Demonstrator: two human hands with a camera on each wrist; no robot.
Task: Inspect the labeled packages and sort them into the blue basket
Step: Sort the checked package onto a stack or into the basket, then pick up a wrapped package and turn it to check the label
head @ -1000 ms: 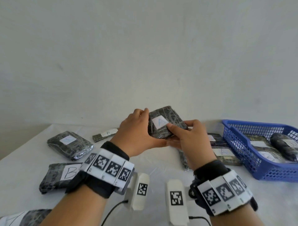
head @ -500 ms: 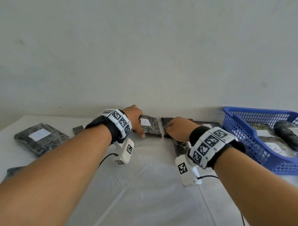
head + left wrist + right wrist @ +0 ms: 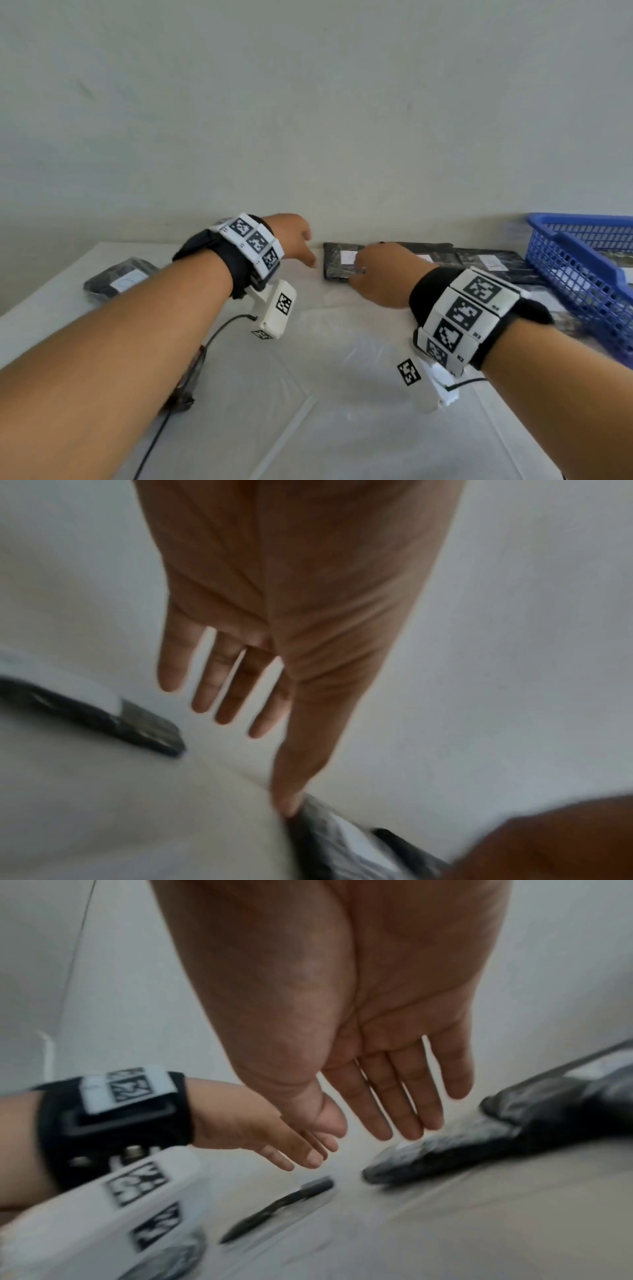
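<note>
left hand (image 3: 294, 240) empty, fingers straight | right hand (image 3: 380, 274) flat, empty, over dark package (image 3: 339, 265) left of blue basket (image 3: 579, 257) | risk: slick wrap slips, label unread → missort

Both your forearms reach forward over the table toward its far edge, each wrist wrapped in a black band with square-patterned white tags. Your left hand (image 3: 294, 240) hangs palm down near the far edge, its fingers (image 3: 205, 688) straight and slightly spread, holding nothing. Your right hand (image 3: 380, 274) sits just to its right, palm down, fingers (image 3: 407, 1102) extended together, thumb loose and nothing gripped.
</note>
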